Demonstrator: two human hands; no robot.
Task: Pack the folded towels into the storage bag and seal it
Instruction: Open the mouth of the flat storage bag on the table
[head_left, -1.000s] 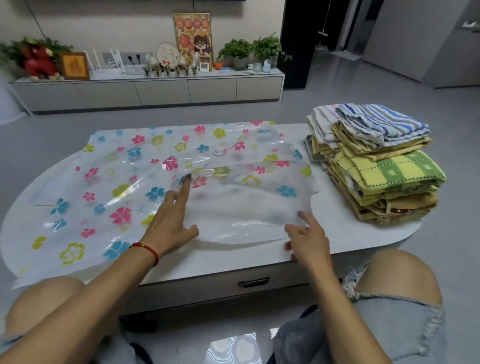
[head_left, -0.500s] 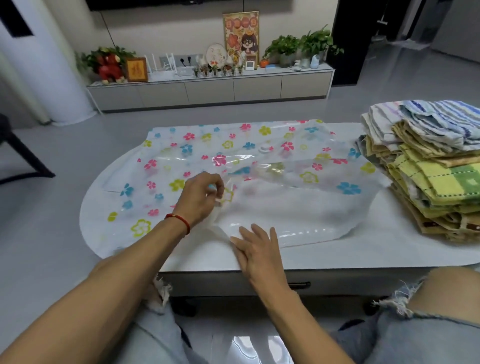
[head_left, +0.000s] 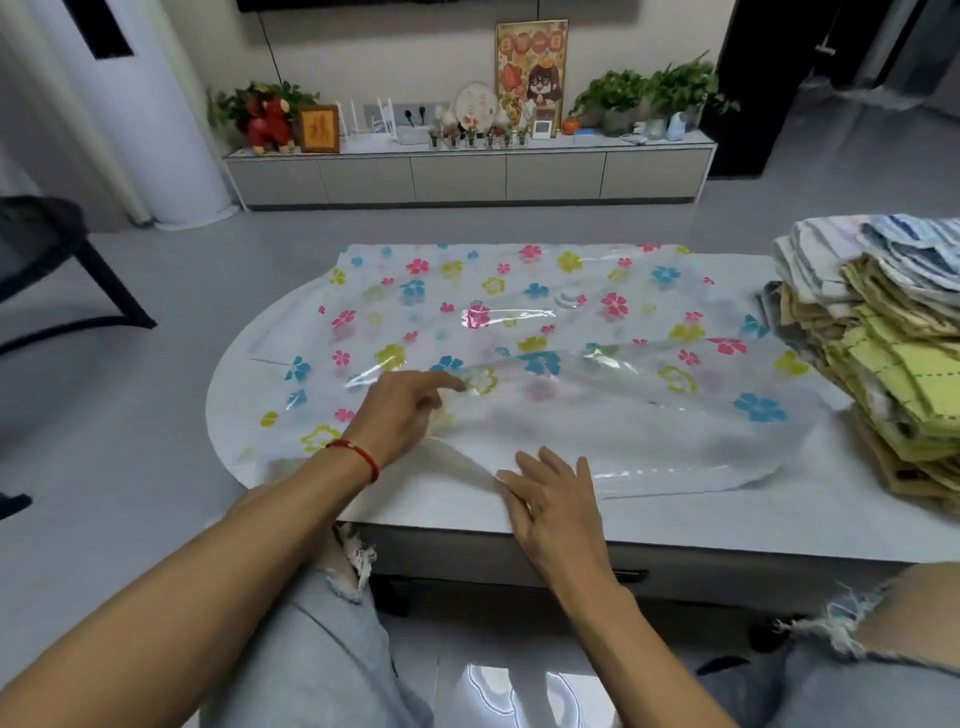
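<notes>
The clear storage bag (head_left: 545, 322) with printed coloured flowers lies spread flat across the white oval table (head_left: 727, 519). My left hand (head_left: 402, 415), a red string on its wrist, pinches the bag's top layer near the front left and holds it slightly raised, index finger stretched out. My right hand (head_left: 553, 499) rests flat on the bag's near edge, fingers straight, just right of the left hand. A tall stack of folded towels (head_left: 883, 353) in yellow, tan, white and blue stripes stands on the table's right end, touching the bag's right side.
My knees in torn grey jeans sit at the table's front edge, by a drawer handle (head_left: 628, 574). A black chair (head_left: 47, 249) stands on the left. A white column (head_left: 156, 130) and a low cabinet (head_left: 467, 174) with plants and ornaments line the far wall.
My left hand went from lying flat on the bag to pinching its top layer. My right hand slid left along the bag's near edge to lie close beside the left. The view swung left.
</notes>
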